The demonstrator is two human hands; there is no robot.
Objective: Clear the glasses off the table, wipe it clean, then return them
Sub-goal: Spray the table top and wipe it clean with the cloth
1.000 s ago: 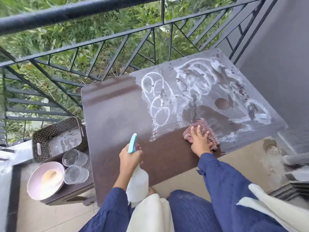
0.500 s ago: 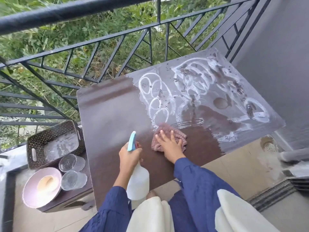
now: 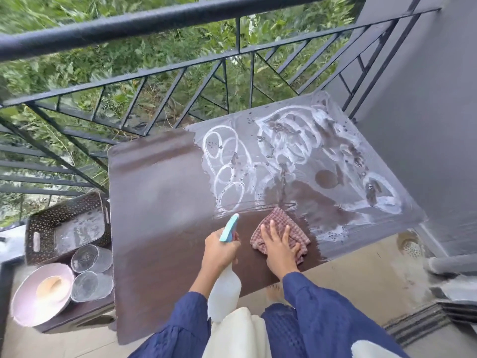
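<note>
Two glasses [image 3: 91, 272], one bowl [image 3: 42, 293], one basket [image 3: 67, 226]; right hand [image 3: 280, 248] pressing cloth [image 3: 281, 228].

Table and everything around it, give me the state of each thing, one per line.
Table: left part wiped, right part streaked with white residue.
Cloth: flat under right hand.
Spray bottle: held in left hand.
Two glasses: off the table, on the low stand.
Basket: no glasses inside.

A dark brown table [image 3: 160, 202] stands against a balcony railing [image 3: 180, 81], its far right half streaked with white foam rings [image 3: 289, 140]. A checked cloth [image 3: 284, 228] lies pressed flat on the wiped near edge.
</note>
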